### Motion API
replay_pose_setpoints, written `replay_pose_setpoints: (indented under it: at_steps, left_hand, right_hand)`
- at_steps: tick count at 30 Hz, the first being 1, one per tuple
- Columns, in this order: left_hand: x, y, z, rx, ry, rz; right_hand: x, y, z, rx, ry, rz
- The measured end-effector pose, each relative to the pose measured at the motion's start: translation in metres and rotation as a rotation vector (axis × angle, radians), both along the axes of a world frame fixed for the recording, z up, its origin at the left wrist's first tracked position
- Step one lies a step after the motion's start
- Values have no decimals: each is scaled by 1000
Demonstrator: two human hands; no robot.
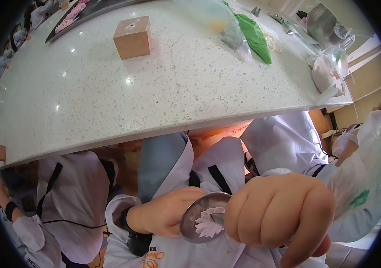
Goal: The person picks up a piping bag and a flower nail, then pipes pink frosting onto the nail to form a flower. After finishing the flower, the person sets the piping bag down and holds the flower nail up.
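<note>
petals (209, 226) in metal cup (189, 215), just beside right fingers (252, 216), curled narrow; left hand's (166, 214) fingers hidden, cannot tell grip

Tray (96, 12) cut off, left hand (166, 213) partly hidden, distant people (36, 17) blurred

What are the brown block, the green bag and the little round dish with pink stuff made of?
The brown block looks like smooth, unpainted wood: it's tan with flat faces. The green bag is probably thin, soft plastic, since it looks floppy and wrinkled. The round dish seems to be smooth metal: it's grey and shiny.
</note>
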State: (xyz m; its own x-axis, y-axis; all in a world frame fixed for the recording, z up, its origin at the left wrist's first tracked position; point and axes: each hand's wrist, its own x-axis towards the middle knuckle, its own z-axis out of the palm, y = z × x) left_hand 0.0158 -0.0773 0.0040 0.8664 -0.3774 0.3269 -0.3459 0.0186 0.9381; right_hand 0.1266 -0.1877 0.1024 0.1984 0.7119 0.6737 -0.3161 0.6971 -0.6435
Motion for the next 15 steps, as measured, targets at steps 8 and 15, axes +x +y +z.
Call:
replay_pose_setpoints:
  at_steps: [8, 15]
  left_hand:
    - [2, 1, 3, 16, -68, 14]
    - [1, 1, 3, 27, -94, 45]
  right_hand:
    - [-4, -3, 0, 20, 27, 40]
    - [-5, -3, 2, 16, 20, 11]
